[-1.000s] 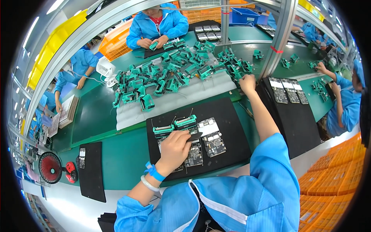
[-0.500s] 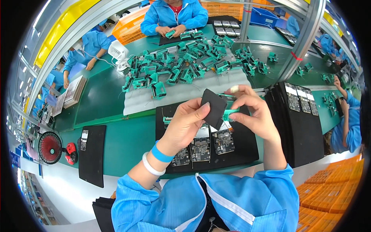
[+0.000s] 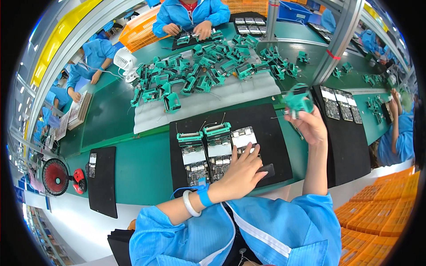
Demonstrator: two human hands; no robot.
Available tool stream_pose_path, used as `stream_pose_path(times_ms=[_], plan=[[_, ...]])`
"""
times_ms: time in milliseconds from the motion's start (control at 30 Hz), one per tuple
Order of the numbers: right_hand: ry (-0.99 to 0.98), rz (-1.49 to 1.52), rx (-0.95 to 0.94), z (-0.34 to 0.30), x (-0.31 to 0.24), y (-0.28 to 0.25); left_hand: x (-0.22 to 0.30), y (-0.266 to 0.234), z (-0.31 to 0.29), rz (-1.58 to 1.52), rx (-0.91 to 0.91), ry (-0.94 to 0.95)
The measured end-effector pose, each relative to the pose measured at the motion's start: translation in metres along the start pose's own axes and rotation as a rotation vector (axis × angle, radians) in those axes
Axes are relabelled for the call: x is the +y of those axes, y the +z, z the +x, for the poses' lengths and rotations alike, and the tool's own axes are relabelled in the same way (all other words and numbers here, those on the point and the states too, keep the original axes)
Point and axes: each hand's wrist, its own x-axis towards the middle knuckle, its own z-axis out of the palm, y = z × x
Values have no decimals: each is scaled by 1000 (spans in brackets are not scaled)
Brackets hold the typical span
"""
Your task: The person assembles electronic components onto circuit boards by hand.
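Note:
My right hand is raised at the mat's right edge, its fingers closed on a green plastic frame that is blurred by motion. My left hand lies over the right-hand circuit board, fingers spread across its lower part. A small black pad sticks out beside the left thumb, which seems to keep hold of it; its other end is hidden. Two more circuit boards, a left one and a middle one, lie alongside, each with a green frame at its far end. All three rest on a black foam mat.
Beyond the mat, many green frames lie heaped on a white foam sheet. Stacked black mats with boards stand at right, beside a metal post. A red-black fan is at left. A co-worker sits opposite.
My left hand has come down onto the right-hand board with the black pad. My right hand has moved right with the green frame. The whole view has shifted slightly.

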Motion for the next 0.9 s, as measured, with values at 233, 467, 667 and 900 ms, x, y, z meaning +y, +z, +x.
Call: stream_pose_path(times_ms=[233, 467, 667, 900], plan=[[95, -520, -106, 30, 54, 38, -6, -31, -22, -101, -162, 99], [196, -849, -232, 38, 74, 58, -12, -33, -27, -132, -120, 127], [101, -835, -209, 35, 78, 50, -12, -32, -27, -129, -106, 137], [200, -741, -250, 33, 78, 50, -12, -29, -27, -122, -98, 145]])
